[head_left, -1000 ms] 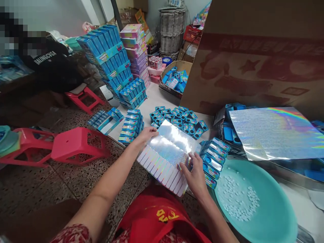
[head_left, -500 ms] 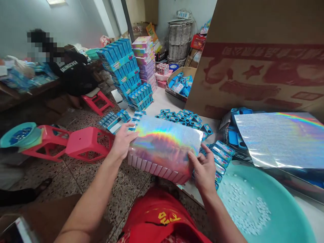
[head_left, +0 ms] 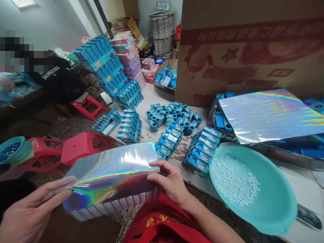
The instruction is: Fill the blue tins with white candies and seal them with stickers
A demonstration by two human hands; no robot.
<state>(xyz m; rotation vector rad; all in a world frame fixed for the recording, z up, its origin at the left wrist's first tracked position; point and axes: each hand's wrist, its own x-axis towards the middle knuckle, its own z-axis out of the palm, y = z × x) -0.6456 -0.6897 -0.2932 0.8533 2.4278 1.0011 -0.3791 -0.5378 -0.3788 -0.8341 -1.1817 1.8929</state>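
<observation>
Both hands are closed on a shiny holographic silver sheet (head_left: 113, 165), held tilted in front of my body. Beneath its near edge runs a row of pale, box-like segments; I cannot tell whether they belong to the sheet. My left hand (head_left: 32, 209) pinches the left end between thumb and fingers. At the right end my right hand (head_left: 168, 180) grips with the thumb on the near side. Just beyond are neat rows of small blue boxes (head_left: 168, 140), with another row (head_left: 204, 148) to the right. Loose blue boxes (head_left: 174, 114) lie in a heap behind them.
A turquoise basin (head_left: 273, 195) with small white pieces stands at right. Another holographic sheet (head_left: 273, 114) lies over a carton of blue boxes. A large cardboard carton (head_left: 243, 57) walls off the back. Stacked blue boxes (head_left: 106, 67), red stools (head_left: 78, 146) and a seated person (head_left: 58, 81) are left.
Both hands have carried the holographic sheet left and down, away from the rows of blue boxes, which are now uncovered. My view has turned to the right.
</observation>
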